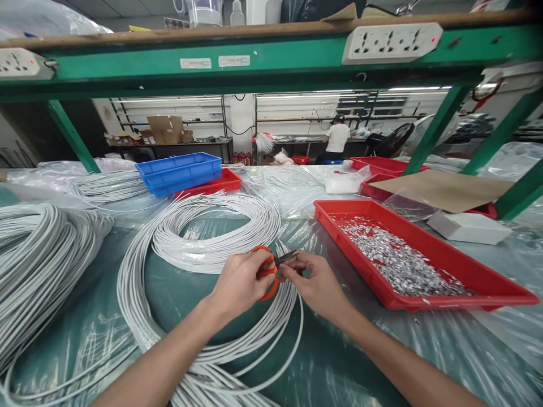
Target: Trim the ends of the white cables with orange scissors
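My left hand [245, 278] is closed round a pair of scissors [271, 290] with orange handles. Their dark blades point right, towards my right hand [316, 282]. The fingers of that hand are pinched together at the blade tips; what lies between them is too small to make out. Both hands are over the right side of a loose coil of white cable [136, 282]. Cable ends stick up just behind the scissors. A tighter coil of white cable [216, 257] rests on the far part of the loose one.
A red tray [352, 265] of small shiny metal pieces stands to the right. At the left lies a thick cable bundle [38, 260]. A blue bin [178, 172] sits farther back, and a green shelf frame [297, 73] crosses overhead. A person [337, 138] sits far behind.
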Demonstrator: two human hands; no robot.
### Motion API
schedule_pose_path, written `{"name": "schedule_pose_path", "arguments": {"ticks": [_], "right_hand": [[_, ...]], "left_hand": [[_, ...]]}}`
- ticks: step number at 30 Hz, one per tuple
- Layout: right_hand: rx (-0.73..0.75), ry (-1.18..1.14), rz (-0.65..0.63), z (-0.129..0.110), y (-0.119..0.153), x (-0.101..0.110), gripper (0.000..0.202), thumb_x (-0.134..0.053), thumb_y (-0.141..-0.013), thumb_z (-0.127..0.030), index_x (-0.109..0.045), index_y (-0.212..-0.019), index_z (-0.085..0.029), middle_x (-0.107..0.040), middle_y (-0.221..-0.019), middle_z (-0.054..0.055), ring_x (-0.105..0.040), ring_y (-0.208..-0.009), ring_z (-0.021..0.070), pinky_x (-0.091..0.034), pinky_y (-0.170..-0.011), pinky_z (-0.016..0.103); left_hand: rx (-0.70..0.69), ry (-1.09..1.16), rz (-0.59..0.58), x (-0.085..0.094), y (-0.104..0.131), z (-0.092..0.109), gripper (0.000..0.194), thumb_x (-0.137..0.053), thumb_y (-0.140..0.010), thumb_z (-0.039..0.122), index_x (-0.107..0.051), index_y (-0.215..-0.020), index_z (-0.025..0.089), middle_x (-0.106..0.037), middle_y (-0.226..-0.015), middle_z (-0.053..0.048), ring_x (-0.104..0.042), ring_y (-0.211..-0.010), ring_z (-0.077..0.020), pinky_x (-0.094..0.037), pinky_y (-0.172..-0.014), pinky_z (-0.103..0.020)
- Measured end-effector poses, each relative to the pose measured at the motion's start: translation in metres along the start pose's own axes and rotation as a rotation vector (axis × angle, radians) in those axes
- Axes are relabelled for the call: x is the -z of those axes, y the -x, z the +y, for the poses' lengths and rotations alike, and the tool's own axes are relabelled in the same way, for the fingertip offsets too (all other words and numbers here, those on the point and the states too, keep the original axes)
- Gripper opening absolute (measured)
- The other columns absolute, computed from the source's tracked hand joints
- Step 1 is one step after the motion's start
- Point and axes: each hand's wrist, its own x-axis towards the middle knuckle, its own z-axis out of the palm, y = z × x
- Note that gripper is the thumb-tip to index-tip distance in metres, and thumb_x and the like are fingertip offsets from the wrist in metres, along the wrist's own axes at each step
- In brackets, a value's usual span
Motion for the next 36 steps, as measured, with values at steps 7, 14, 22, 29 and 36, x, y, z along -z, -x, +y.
{"name": "schedule_pose_path", "arguments": {"ticks": [7,14,22,29,36], "right_hand": [[-0.029,-0.177,-0.088,0.003,0.001,-0.004,0.025,-0.057,-0.091,-0.04,-0.06,-0.084,-0.016,-0.062,-0.062,0.0,-0.053,-0.054,0.0121,-0.042,-0.053,0.025],[-0.018,-0.25,-0.082,0.002,-0.002,-0.002,0.027,-0.059,-0.09,-0.042,-0.058,-0.082,-0.016,-0.058,-0.061,-0.001,-0.051,-0.054,0.0109,-0.041,-0.052,0.024],[0.012,-0.358,0.045,0.005,-0.007,0.005,0.024,-0.059,-0.09,-0.041,-0.057,-0.088,-0.017,-0.053,-0.06,-0.003,-0.049,-0.053,0.0107,-0.039,-0.051,0.024],[0.047,-0.344,0.029,0.005,-0.007,0.004,0.021,-0.054,-0.092,-0.038,-0.059,-0.092,-0.017,-0.043,-0.056,-0.006,-0.041,-0.05,0.01,-0.036,-0.05,0.024],[0.016,-0.371,-0.004,0.003,-0.006,0.004,0.022,-0.054,-0.092,-0.038,-0.059,-0.093,-0.017,-0.041,-0.056,-0.006,-0.039,-0.05,0.01,-0.035,-0.049,0.023]], "left_hand": [[0.123,0.196,0.053,-0.002,-0.005,-0.008,0.018,-0.053,-0.081,0.021,-0.045,-0.065,0.018,-0.038,-0.057,0.005,-0.03,-0.056,-0.0088,-0.028,-0.054,-0.022],[0.189,0.43,0.042,0.002,-0.008,-0.003,0.022,-0.057,-0.084,0.035,-0.058,-0.075,0.015,-0.05,-0.063,0.002,-0.041,-0.058,-0.0104,-0.033,-0.054,-0.022],[0.167,0.182,-0.056,0.014,-0.011,-0.011,0.039,-0.06,-0.081,0.048,-0.049,-0.062,0.016,-0.038,-0.057,0.004,-0.03,-0.055,-0.0089,-0.024,-0.05,-0.023],[0.127,0.021,-0.168,0.008,-0.008,-0.013,0.047,-0.061,-0.08,0.046,-0.03,-0.059,0.018,-0.024,-0.055,0.006,-0.018,-0.056,-0.009,-0.017,-0.048,-0.024],[0.109,0.028,-0.181,0.009,-0.009,-0.012,0.047,-0.06,-0.081,0.045,-0.03,-0.059,0.018,-0.024,-0.055,0.006,-0.019,-0.056,-0.0091,-0.016,-0.048,-0.024]]}}
